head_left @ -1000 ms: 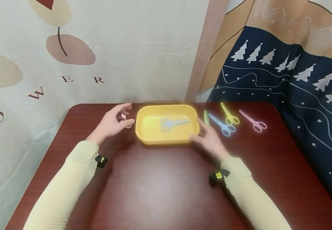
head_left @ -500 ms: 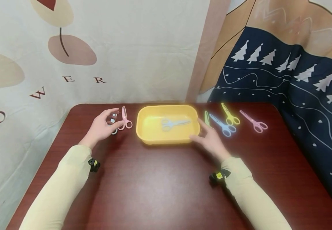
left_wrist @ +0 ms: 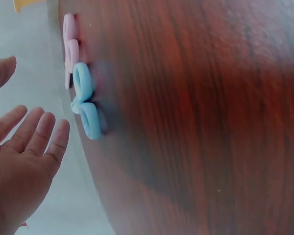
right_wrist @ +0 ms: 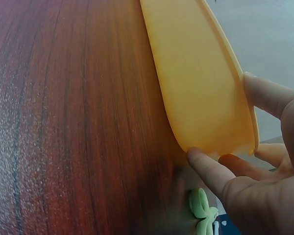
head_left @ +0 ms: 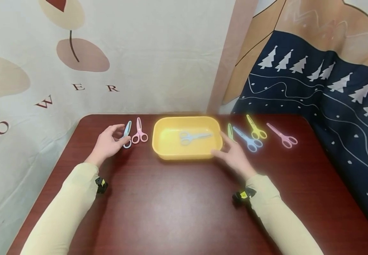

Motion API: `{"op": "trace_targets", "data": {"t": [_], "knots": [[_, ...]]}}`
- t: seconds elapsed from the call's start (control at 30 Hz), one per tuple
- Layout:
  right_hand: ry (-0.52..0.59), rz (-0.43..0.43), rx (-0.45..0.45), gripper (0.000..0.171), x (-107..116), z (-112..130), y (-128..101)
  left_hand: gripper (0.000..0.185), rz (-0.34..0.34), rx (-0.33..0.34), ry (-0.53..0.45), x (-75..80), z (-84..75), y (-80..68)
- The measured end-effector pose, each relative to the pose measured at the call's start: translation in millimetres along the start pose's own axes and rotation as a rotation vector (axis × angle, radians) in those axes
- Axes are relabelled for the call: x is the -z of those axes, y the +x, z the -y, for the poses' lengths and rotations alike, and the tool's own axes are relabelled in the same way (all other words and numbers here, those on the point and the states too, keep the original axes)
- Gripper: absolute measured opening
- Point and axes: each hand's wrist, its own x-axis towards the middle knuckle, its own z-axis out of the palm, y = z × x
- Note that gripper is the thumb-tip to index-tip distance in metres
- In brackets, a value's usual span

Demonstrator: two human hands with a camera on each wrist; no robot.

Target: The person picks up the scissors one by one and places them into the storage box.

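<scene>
My left hand (head_left: pixel 106 144) is at the far left of the table, its fingers loosely spread beside light blue scissors (head_left: pixel 127 130). In the left wrist view their blue handle loops (left_wrist: pixel 90 122) lie on the table, apart from the fingertips. Pink scissors (head_left: pixel 139 126) lie just to their right, blades away from me. My right hand (head_left: pixel 235 156) holds the right end of a yellow plastic tray (head_left: pixel 184 156), with thumb and fingers around its corner. In the right wrist view the fingertips (right_wrist: pixel 198 159) touch the tray's wall. Pale blue scissors (head_left: pixel 200 136) lie inside the tray.
Right of the tray lie green scissors (head_left: pixel 230 130), partly hidden by my right hand, plus blue scissors (head_left: pixel 247 140), yellow scissors (head_left: pixel 255 128) and purplish-pink scissors (head_left: pixel 282 135). The dark red wooden table (head_left: pixel 177 205) meets cloth hangings (head_left: pixel 158 78) at its back edge.
My left hand has moved left and slightly toward me, from beside the tray to the light blue scissors, uncovering both pairs there. My right hand stays at the tray.
</scene>
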Motion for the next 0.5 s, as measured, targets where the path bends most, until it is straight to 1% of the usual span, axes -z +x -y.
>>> {"op": "trace_targets", "data": {"t": [0.27,0.5], "knots": [[0.005,0.001,-0.006,0.089,0,-2,1,0.06,-0.024,0.02,0.004,-0.8,8.4,-2.0],[0.015,0.003,0.006,0.089,0,-3,1,0.062,-0.011,0.056,0.064,-1.9,17.9,-1.9]]}}
